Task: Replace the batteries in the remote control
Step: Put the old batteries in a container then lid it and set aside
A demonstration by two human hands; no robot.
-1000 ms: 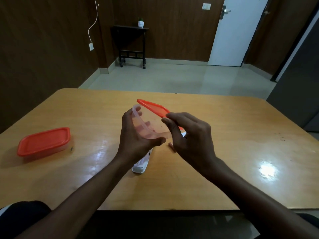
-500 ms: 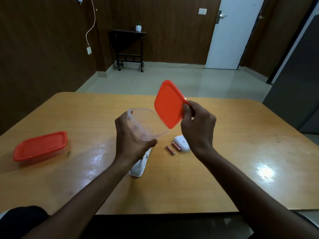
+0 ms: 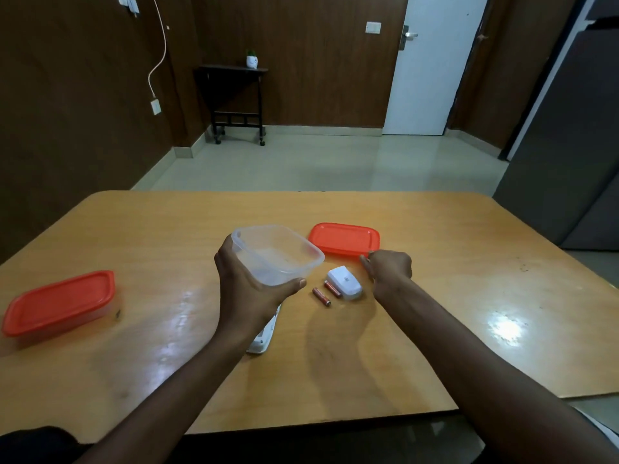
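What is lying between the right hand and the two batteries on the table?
The white battery cover lies between the right hand and the two batteries, touching the nearer battery; otherwise nothing visible blocks them.

Dark wood-panelled walls [image 3: 318,61], pale tiled floor [image 3: 335,162], white door [image 3: 432,78] far right, black side table [image 3: 234,95] far left, glossy wooden table [image 3: 469,262] near.

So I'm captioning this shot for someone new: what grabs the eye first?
The clear empty container held up in the left hand at centre, with its orange lid lying on the table just right of it. Below lie two batteries beside a white cover.
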